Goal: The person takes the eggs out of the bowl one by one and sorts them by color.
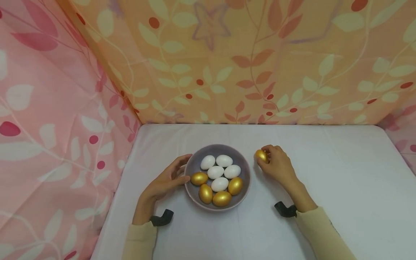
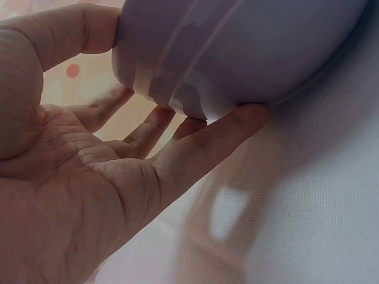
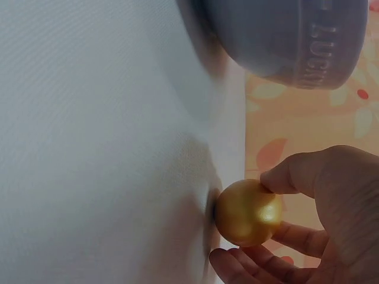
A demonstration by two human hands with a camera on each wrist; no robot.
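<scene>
A round grey-purple bowl (image 1: 245, 159) holds several white eggs (image 1: 219, 184) and several golden eggs (image 1: 222, 199). At its left side, my left hand (image 1: 166, 178) grips the bowl, thumb at the rim and fingers spread against the outer wall (image 2: 237, 53). To the right of the bowl, my right hand (image 1: 278, 163) pinches another golden egg (image 1: 261, 156) between thumb and fingers. In the right wrist view, this egg (image 3: 247, 213) sits at the tabletop, apart from the bowl (image 3: 260, 41).
A white cloth (image 1: 351, 173) covers the table. Behind it hangs an orange leaf-patterned curtain (image 1: 208, 65), and a pink one (image 1: 65, 126) stands along the left edge. Dark curved pieces (image 1: 286, 209) are on both wrists.
</scene>
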